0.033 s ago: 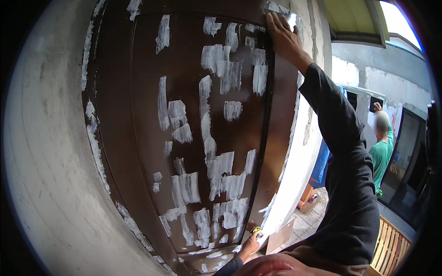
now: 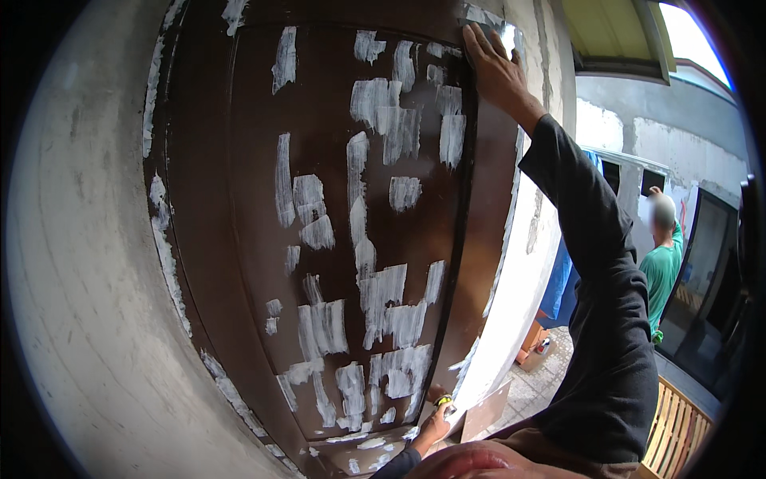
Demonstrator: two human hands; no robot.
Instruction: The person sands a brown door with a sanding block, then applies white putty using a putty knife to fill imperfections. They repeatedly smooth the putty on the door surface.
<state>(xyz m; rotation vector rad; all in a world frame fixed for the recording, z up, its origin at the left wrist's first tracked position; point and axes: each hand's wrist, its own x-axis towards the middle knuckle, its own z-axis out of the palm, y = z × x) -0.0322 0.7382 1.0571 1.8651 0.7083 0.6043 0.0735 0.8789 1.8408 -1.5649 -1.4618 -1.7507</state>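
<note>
A dark brown panelled door (image 2: 319, 271) fills the middle, marked with several streaky patches of whitish filler. High at its upper right corner, my right hand (image 2: 496, 70) is raised with fingers stretched forward. The fingers press a thin, shiny metal sheet, which looks like a scraper blade (image 2: 508, 36), against the frame; most of it lies under or beyond them. Low at the door's right edge is my left hand (image 2: 435, 425). Its fingers are closed round a small yellow and dark object (image 2: 444, 402) whose kind I cannot make out.
A grey plastered wall (image 2: 80, 239) borders the door on the left. To the right, a person in a green shirt (image 2: 660, 267) faces a wall, one arm raised. A slatted wooden piece (image 2: 677, 427) stands at the lower right, and blue sheeting (image 2: 560, 279) hangs behind my arm.
The view has shifted very slightly. The other person's raised hand is a little lower. Both of my hands stay in nearly the same places.
</note>
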